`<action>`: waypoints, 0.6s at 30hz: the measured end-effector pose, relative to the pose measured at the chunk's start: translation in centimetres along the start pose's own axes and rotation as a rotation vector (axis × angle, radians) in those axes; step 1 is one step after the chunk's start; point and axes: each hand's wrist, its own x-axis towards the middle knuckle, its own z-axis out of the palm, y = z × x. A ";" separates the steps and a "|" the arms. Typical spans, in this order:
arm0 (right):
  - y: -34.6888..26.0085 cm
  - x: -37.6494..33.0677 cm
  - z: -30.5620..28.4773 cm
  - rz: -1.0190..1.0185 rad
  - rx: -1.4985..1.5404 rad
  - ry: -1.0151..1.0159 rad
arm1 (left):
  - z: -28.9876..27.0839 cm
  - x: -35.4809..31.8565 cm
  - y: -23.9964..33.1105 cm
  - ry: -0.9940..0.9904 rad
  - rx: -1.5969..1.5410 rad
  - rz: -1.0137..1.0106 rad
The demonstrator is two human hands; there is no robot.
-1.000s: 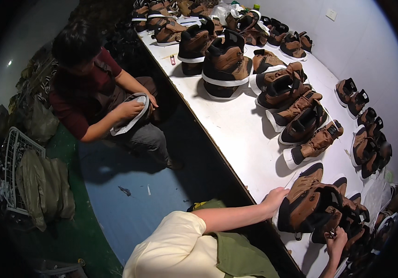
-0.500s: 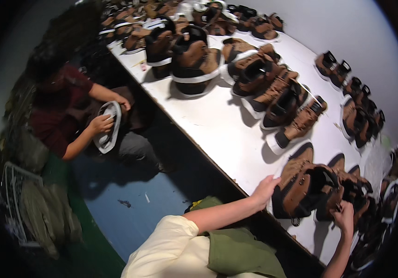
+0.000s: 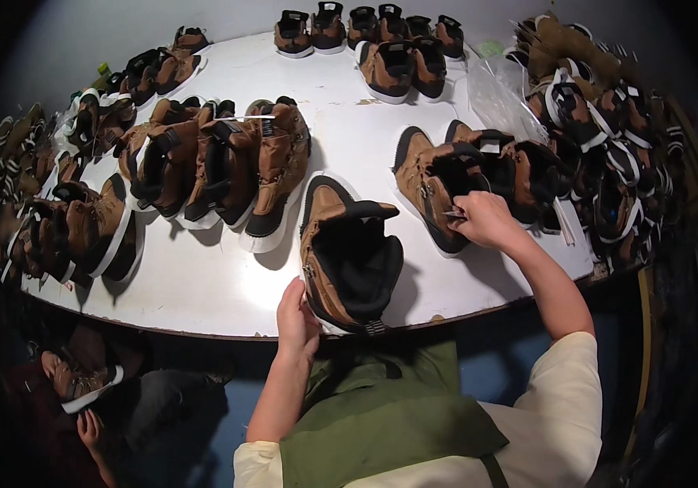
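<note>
A brown and black high-top shoe (image 3: 331,281) stands at the table's front edge, its wide collar towards me. My left hand (image 3: 298,317) grips the left side of this shoe near the heel, thumb up along it. To the right, my right hand (image 3: 486,220) is closed around a small, thin, pointed metal tool (image 3: 453,214), most of it hidden by the fingers. The tip lies against or just above the side of a second brown shoe (image 3: 428,183). Further brown shoes (image 3: 528,175) stand close beside that one.
A white table (image 3: 227,293) carries rows of similar shoes (image 3: 272,167) to the left and shoes (image 3: 394,69) at the back. Clear plastic wrap (image 3: 503,93) and piled shoes (image 3: 617,154) lie at right. Below left, another person's hand (image 3: 90,429) is near a brown shoe (image 3: 80,382).
My view has swung from the left to face the table squarely. My left hand stays on the near shoe. The other person's shoe, earlier sole outward, now shows its brown upper.
</note>
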 end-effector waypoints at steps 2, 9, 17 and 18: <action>0.1 -0.1 0.3 -0.014 -0.014 0.049 | -0.8 0.2 -0.3 0.071 0.095 0.025; -2.5 -1.1 0.5 -0.244 -0.036 0.575 | -1.2 -1.1 1.2 0.161 0.678 0.533; -12.0 -5.3 -0.4 -0.750 0.424 0.104 | 4.7 -5.9 6.6 -0.383 1.624 1.235; -12.1 -5.4 0.1 -0.734 0.351 -0.038 | 5.8 -5.8 7.6 -0.484 1.803 1.186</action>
